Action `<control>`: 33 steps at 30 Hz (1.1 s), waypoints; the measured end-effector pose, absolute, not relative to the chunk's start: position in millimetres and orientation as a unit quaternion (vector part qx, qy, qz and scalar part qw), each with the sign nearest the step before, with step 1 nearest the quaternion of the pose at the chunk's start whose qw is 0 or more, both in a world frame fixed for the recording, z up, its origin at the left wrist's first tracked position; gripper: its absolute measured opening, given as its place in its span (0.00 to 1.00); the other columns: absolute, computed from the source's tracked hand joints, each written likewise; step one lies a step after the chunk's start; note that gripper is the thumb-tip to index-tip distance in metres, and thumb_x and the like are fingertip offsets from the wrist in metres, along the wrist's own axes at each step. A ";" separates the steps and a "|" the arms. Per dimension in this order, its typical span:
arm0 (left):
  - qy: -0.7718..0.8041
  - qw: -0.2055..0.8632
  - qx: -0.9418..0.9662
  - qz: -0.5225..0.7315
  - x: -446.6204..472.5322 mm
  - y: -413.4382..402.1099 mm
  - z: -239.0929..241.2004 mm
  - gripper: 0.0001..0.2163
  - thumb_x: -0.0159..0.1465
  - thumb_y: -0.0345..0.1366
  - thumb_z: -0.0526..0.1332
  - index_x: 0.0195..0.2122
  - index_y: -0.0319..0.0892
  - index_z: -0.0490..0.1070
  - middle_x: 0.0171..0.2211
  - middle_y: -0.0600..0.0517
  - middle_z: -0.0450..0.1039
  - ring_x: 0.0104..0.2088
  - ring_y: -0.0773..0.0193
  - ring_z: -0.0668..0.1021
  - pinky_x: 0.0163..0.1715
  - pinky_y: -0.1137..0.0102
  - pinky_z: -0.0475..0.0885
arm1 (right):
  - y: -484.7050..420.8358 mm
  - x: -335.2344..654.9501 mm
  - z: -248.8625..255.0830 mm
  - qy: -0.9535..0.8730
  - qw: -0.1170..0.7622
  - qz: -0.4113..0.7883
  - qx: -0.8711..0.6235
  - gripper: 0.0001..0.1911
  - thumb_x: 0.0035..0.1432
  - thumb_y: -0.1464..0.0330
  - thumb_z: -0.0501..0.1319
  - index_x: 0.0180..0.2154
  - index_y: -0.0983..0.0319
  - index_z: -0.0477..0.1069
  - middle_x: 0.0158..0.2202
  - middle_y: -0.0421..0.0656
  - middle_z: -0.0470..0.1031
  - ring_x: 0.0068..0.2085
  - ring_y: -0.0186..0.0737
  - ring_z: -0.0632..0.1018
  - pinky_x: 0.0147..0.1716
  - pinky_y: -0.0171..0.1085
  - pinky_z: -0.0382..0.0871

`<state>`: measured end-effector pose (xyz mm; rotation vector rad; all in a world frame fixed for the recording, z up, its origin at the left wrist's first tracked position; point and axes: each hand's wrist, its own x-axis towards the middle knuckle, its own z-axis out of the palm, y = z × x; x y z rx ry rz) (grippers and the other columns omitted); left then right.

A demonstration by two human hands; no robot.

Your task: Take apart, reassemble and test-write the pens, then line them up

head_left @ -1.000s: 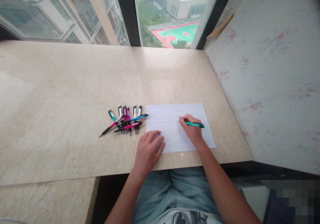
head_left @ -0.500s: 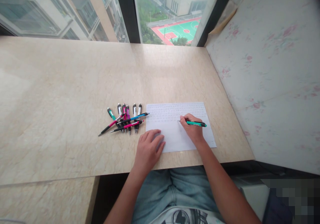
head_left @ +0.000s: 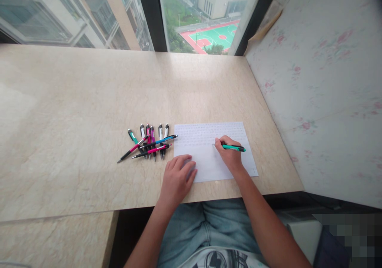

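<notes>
A white sheet of paper (head_left: pixel 205 166) lies on the countertop, with rows of small handwriting across its upper part. My right hand (head_left: pixel 229 152) grips a green and black pen (head_left: pixel 234 147), its tip at the paper below the written rows. Resting flat on the sheet's lower left corner, my left hand (head_left: pixel 179 174) has its fingers apart and holds nothing. Beyond it, to the left of the paper, several pens lie in a loose pile, among them a blue pen (head_left: pixel 162 141) whose end reaches the sheet's edge and a pink pen (head_left: pixel 155 150).
The beige marble-patterned countertop (head_left: pixel 74 112) runs back to a window with a dark frame (head_left: pixel 158 17). A wall with flowered paper (head_left: pixel 322 81) bounds the right side. The counter's front edge lies just above my lap.
My right hand and the pen have shifted very slightly at the writing line. The left hand, paper and pen pile stay in place.
</notes>
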<state>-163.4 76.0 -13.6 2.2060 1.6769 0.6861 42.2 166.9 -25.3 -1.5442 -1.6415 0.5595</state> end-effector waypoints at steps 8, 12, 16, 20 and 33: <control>0.581 0.144 0.764 0.239 -163.6 75.6 -15.1 0.07 0.67 0.35 0.59 0.44 0.45 0.74 0.50 0.46 0.74 0.51 0.52 0.74 0.49 0.57 0.68 | 166.7 41.9 -24.2 -0.643 0.393 0.213 -0.622 0.17 0.61 0.63 0.59 0.21 0.61 0.64 0.17 0.34 0.63 0.21 0.30 0.64 0.23 0.31 0.58; 0.581 0.145 0.764 0.242 -163.3 75.8 -14.3 0.06 0.67 0.35 0.59 0.43 0.45 0.74 0.50 0.46 0.74 0.50 0.52 0.74 0.49 0.57 0.68 | 166.3 41.1 -24.3 -0.647 0.390 0.199 -0.625 0.18 0.61 0.64 0.58 0.20 0.60 0.62 0.17 0.34 0.61 0.20 0.30 0.62 0.23 0.32 0.56; 0.581 0.145 0.763 0.243 -163.4 76.5 -13.7 0.06 0.67 0.35 0.60 0.43 0.45 0.74 0.50 0.46 0.74 0.50 0.52 0.74 0.49 0.57 0.69 | 166.0 41.5 -24.4 -0.649 0.386 0.197 -0.625 0.18 0.61 0.64 0.58 0.20 0.60 0.62 0.17 0.34 0.61 0.20 0.30 0.62 0.23 0.32 0.56; 0.580 0.142 0.764 0.242 -163.4 76.6 -13.7 0.06 0.66 0.35 0.60 0.43 0.45 0.74 0.50 0.45 0.74 0.50 0.52 0.75 0.49 0.56 0.69 | 166.5 41.3 -24.1 -0.646 0.391 0.201 -0.624 0.17 0.61 0.63 0.58 0.21 0.60 0.62 0.18 0.34 0.62 0.21 0.30 0.63 0.23 0.32 0.56; 0.585 0.150 0.760 0.242 -163.6 76.5 -14.2 0.07 0.67 0.35 0.59 0.44 0.45 0.74 0.50 0.46 0.74 0.51 0.52 0.74 0.50 0.56 0.68 | 170.3 55.9 -28.5 -0.513 0.490 0.347 -0.614 0.18 0.62 0.57 0.58 0.24 0.59 0.64 0.18 0.34 0.62 0.22 0.33 0.64 0.23 0.33 0.58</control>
